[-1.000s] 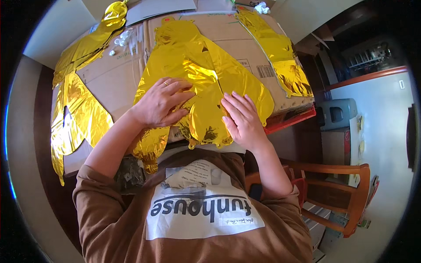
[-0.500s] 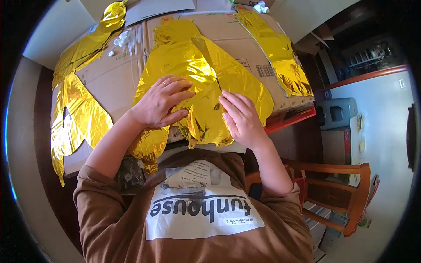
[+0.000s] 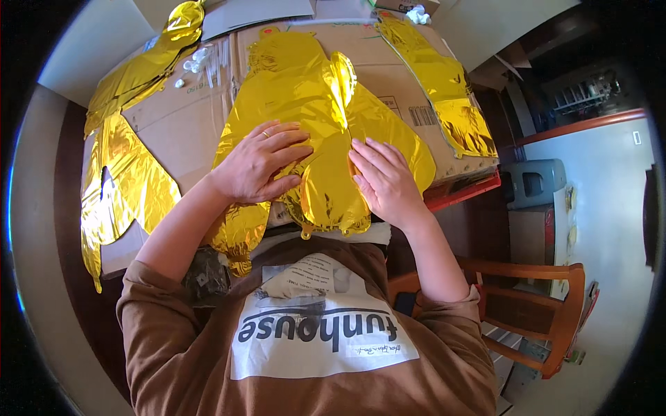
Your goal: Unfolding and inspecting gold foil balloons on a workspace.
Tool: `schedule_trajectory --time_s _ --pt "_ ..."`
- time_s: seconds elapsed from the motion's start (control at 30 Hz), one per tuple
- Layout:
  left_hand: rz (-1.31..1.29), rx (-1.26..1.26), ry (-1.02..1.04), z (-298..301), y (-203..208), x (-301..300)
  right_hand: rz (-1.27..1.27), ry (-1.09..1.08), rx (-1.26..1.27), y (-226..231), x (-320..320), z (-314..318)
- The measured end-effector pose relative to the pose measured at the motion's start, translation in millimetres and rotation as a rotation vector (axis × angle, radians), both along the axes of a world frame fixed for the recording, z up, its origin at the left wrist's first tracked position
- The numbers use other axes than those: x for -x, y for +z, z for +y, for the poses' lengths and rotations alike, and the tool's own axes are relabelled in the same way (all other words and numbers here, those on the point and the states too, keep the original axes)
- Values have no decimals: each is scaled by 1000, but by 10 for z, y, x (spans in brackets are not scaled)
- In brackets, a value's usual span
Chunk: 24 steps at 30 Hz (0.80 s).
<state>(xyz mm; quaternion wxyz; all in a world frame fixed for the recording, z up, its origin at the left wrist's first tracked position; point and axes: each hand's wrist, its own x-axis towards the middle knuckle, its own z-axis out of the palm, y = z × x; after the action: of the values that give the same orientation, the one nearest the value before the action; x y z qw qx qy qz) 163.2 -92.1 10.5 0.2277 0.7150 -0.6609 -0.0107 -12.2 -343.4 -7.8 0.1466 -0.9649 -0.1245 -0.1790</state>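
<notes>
A large, flat gold foil balloon is spread over the cardboard in front of me. Its surface is shiny and creased, with small tabs along the near edge. My left hand lies on its left part, fingers stretched and slightly bent, a ring on one finger. Across from it, my right hand rests flat on the right part, fingers extended beside a fold in the foil. Between and beyond the hands, a narrow foil flap stands up and catches the light. What lies under my palms is hidden.
Another gold foil balloon drapes over the left side of the cardboard box, and a third lies at the right. White crumpled bits sit at the far left. A wooden chair stands to my right, near a blue-grey plastic stool.
The foil's middle flap has lifted and opened into a bright upright lobe. Near the front edge the foil looks smoother. Both hands have barely moved.
</notes>
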Motion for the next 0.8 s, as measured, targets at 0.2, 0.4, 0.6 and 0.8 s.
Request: schedule_trajectory --time_s 0.2,0.4,0.6,0.8 --pt "-4 2 -1 -11 -6 -15 9 9 52 -15 0 0" --pt "-13 -15 7 -16 3 -16 5 11 72 -3 -5 1" --pt "17 0 13 -13 16 -10 -2 17 95 39 -8 28" --pt "5 35 41 -31 62 -10 13 -4 129 80 -8 76"
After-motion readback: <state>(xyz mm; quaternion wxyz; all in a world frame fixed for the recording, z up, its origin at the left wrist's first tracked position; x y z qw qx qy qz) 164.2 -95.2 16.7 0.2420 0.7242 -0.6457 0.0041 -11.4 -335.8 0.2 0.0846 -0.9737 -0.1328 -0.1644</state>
